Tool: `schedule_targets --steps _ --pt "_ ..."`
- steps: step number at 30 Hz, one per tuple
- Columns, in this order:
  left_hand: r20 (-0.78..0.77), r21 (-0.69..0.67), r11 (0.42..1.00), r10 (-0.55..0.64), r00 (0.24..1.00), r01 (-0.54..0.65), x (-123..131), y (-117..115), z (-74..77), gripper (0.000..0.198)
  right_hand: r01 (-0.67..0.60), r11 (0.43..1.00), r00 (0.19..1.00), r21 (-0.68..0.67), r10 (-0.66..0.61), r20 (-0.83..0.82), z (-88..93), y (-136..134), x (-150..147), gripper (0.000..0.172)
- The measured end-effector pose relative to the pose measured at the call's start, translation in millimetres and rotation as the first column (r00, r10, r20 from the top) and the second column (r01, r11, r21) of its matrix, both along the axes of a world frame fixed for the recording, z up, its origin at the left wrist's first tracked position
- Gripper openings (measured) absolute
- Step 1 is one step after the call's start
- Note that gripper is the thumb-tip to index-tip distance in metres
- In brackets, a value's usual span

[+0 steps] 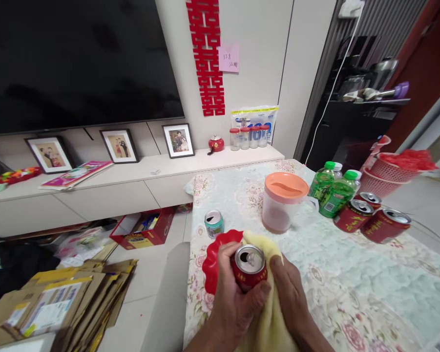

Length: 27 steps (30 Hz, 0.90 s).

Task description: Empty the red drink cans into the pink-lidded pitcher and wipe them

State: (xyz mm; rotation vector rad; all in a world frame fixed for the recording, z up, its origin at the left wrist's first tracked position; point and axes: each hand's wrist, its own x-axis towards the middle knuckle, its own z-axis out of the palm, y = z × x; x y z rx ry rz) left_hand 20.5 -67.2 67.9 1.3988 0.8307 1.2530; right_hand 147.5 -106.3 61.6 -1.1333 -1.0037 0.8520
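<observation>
My left hand is wrapped round a red drink can, its opened top facing up toward me. Against the can's right side, my right hand presses a pale yellow cloth, which hangs down between my forearms. Behind the can, a red scalloped dish is partly covered by my left hand and the cloth. A small teal can, also opened, stands just beyond the dish.
A clear container with an orange lid stands mid-table. To its right are several green bottles, more red cans and pink baskets. Flattened cardboard lies on the floor at left. A floral tablecloth covers the table.
</observation>
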Motion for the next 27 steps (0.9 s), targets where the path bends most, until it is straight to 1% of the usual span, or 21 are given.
schedule_targets --steps 3,5,7,10,12,14,16,18,20,22,24,27 --pt "-0.024 0.072 0.997 0.037 0.999 -0.035 4 5 5.6 0.076 -0.047 0.995 0.989 -0.091 0.033 -0.143 -7.2 6 5 0.064" --pt "-0.028 0.103 0.994 0.046 0.999 -0.043 5 11 9.9 0.078 -0.060 0.990 0.980 -0.130 0.034 -0.198 -9.9 11 5 0.068" --pt "-0.055 0.125 0.991 0.063 0.996 -0.056 5 19 11.6 0.079 -0.090 0.984 0.977 -0.151 0.059 -0.203 -12.2 16 4 0.073" --pt "-0.114 0.106 0.992 0.079 0.990 -0.067 2 30 7.6 0.080 -0.095 0.983 0.979 -0.160 0.063 -0.195 -14.7 20 -1 0.077" --pt "-0.127 0.063 0.996 0.071 0.989 -0.063 -1 31 2.1 0.081 -0.045 0.985 0.984 -0.165 0.015 -0.176 -14.6 19 -6 0.077" --pt "-0.123 0.021 0.999 0.037 0.992 -0.035 -3 29 -3.9 0.080 0.051 0.983 0.990 -0.176 -0.073 -0.125 -13.4 15 -12 0.076" --pt "-0.113 -0.004 1.000 -0.005 0.994 0.005 -4 23 -9.6 0.078 0.155 0.976 0.985 -0.150 -0.165 -0.055 -12.8 10 -19 0.074" --pt "-0.103 -0.001 1.000 -0.023 0.994 0.023 -3 16 -15.0 0.075 0.254 0.966 0.967 -0.054 -0.253 0.016 -15.0 5 -25 0.067" --pt "-0.078 0.005 1.000 -0.014 0.997 0.014 -1 10 -19.8 0.074 0.330 0.941 0.937 0.079 -0.337 0.096 -20.5 2 -27 0.062" --pt "-0.040 0.007 1.000 -0.017 0.999 0.017 1 7 -22.5 0.074 0.351 0.925 0.917 0.149 -0.371 0.146 -27.4 -1 -25 0.059" --pt "-0.029 0.013 0.999 -0.051 0.998 0.051 2 6 -22.3 0.074 0.291 0.950 0.940 0.113 -0.306 0.153 -31.9 -3 -17 0.058" --pt "-0.079 0.008 0.994 -0.106 0.991 0.107 -2 4 -17.6 0.079 0.150 0.988 0.985 -0.029 -0.147 0.090 -27.4 -3 -4 0.061"
